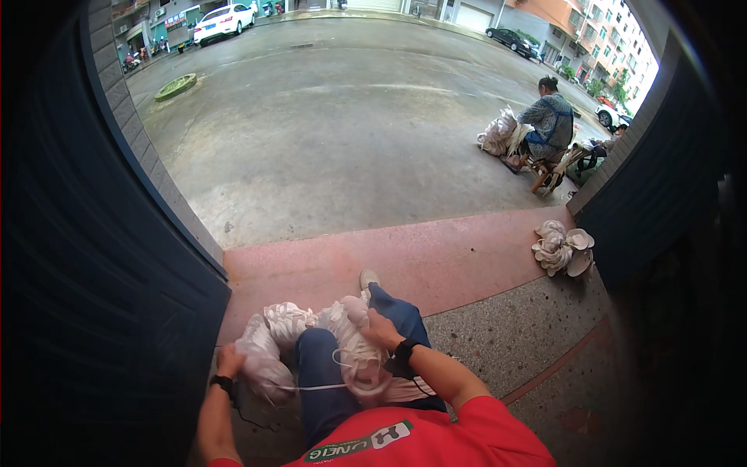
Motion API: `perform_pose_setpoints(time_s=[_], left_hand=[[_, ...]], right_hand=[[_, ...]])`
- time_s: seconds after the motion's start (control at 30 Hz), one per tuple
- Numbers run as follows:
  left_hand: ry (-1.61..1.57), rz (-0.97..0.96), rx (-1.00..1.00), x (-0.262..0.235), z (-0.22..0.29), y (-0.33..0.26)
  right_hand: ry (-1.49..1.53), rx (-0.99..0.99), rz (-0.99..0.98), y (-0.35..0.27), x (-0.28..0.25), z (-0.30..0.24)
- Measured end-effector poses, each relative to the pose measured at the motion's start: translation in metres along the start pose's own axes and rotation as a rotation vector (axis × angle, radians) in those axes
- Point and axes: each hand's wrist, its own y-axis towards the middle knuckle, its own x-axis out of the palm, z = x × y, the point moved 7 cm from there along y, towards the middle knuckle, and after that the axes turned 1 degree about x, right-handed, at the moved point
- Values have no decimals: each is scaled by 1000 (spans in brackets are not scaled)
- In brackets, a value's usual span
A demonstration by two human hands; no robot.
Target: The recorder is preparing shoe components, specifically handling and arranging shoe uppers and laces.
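Observation:
A long bundle of stacked, pale pinkish-white soft pieces (362, 354) lies along my right thigh. My right hand (381, 331) is closed at its far end, gripping a rounded pale piece (355, 309). A second bundle of similar pale pieces (262, 354) bends beside my left knee, its far part (289, 321) reaching round the front. My left hand (231, 360) is at that bundle's outer side, fingers curled against it; its fingertips are partly hidden. A narrow white strip (320, 387) runs across my left thigh between the two bundles.
A heap of pale bundled pieces (562, 249) lies by the right door. Dark doors flank me on the left (117, 296) and right (661, 179). Past the pink sill (389, 253), a seated person (551, 121) works beside another pale heap (498, 134). Parked cars stand farther off.

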Motion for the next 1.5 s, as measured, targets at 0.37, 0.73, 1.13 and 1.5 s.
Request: perform_pose_setpoints(time_s=[0.37,0.73,1.13,1.5], left_hand=[[-520,313,278,-376,306,69],[-404,265,669,-520,473,69],[-337,456,648,-584,532,-34],[333,688,755,-649,516,-80]], right_hand=[[1240,-161,-125,-20,-71,-94],[781,-456,-358,-62,21,-154],[815,-147,-324,98,-99,-55],[1229,-88,-619,182,10,-124]])
